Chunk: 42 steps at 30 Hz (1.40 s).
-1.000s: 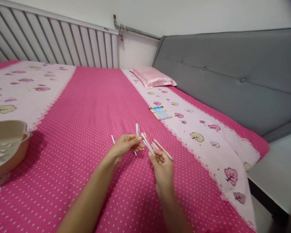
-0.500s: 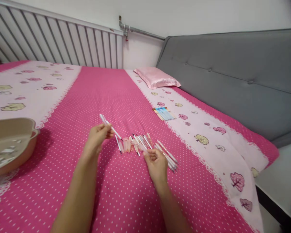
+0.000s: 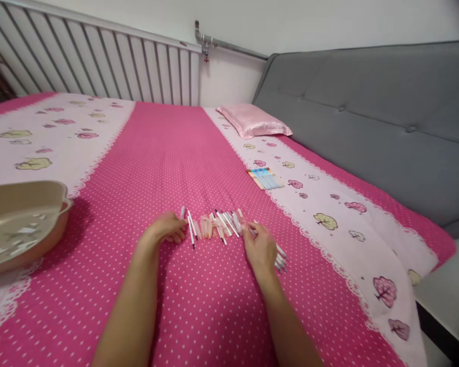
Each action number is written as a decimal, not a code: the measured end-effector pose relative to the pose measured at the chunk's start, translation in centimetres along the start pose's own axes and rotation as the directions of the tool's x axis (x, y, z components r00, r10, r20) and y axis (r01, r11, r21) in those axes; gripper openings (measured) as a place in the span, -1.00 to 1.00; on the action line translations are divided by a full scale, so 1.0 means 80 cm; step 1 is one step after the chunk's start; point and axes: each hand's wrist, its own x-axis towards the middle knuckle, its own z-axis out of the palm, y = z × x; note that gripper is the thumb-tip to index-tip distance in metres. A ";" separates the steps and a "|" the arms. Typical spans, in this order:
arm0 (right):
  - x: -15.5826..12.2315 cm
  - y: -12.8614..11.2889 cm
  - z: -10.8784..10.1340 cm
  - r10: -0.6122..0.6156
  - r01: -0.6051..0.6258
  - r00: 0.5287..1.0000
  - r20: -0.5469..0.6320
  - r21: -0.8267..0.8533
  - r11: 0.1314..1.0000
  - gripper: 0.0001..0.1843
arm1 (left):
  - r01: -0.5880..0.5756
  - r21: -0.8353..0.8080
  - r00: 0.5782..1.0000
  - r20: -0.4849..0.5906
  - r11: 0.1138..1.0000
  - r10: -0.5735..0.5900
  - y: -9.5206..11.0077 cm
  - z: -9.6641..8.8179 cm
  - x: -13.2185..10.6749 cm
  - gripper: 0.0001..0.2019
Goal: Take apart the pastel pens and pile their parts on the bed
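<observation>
A scatter of thin white and pink pens and pen parts (image 3: pixel 216 225) lies in a row on the pink dotted bedspread (image 3: pixel 168 168). My left hand (image 3: pixel 164 229) rests on the spread at the left end of the row, fingers curled, fingertips beside a white pen (image 3: pixel 191 232). My right hand (image 3: pixel 260 248) is at the right end of the row, palm down, fingers bent over several pens there. I cannot make out whether either hand grips a pen.
A beige and pink basin (image 3: pixel 21 224) holding scraps sits at the left. A bundle of blue pens (image 3: pixel 265 178) lies farther right on the pale strip. A pink pillow (image 3: pixel 252 120) lies by the grey padded headboard (image 3: pixel 367 117). The bed edge drops off at the right.
My left hand, which held a pen up above the spread, has come down to the left end of the row. My right hand has moved forward onto the pens at the right.
</observation>
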 end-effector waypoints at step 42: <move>-0.050 -0.027 -0.080 -0.043 -0.592 0.792 0.609 0.784 0.186 -0.72 | -0.365 -0.668 0.681 0.283 0.648 0.675 0.076 0.112 -0.071 -0.74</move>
